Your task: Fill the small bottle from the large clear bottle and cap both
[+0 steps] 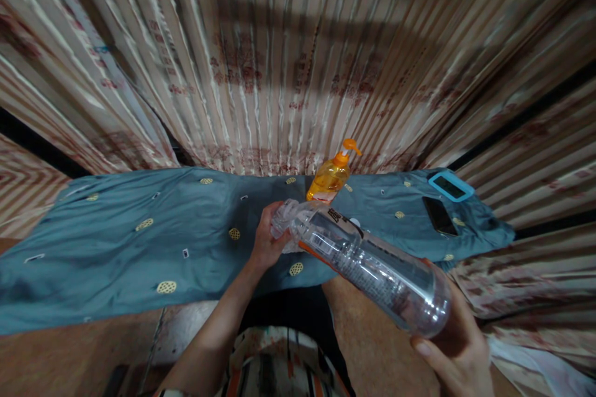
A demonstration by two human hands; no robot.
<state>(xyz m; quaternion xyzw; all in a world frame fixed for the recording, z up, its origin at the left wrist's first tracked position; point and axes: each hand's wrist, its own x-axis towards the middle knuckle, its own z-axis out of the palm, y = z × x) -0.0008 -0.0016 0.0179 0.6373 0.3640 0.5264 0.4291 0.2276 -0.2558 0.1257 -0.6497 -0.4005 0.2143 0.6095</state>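
A large clear plastic bottle (372, 267) with dark lettering and an orange strip lies tilted in the air above the table. My right hand (459, 335) is wrapped round its base end, at the lower right. The bottle's neck end slopes up to the left, towards my left hand (270, 239). My left hand is closed on a clear, ridged cup-like vessel (285, 218) at the bottle's neck; whether the two touch I cannot tell. Just beyond stands a pump bottle (328, 178) of orange liquid with an orange pump head.
A teal cloth with yellow pineapple-like prints (195, 242) covers the table. On its right end lie a dark phone (439, 216) and a blue-framed device (451, 186). Patterned curtains (288, 62) hang behind and at both sides, with dark bars (526, 115) by them.
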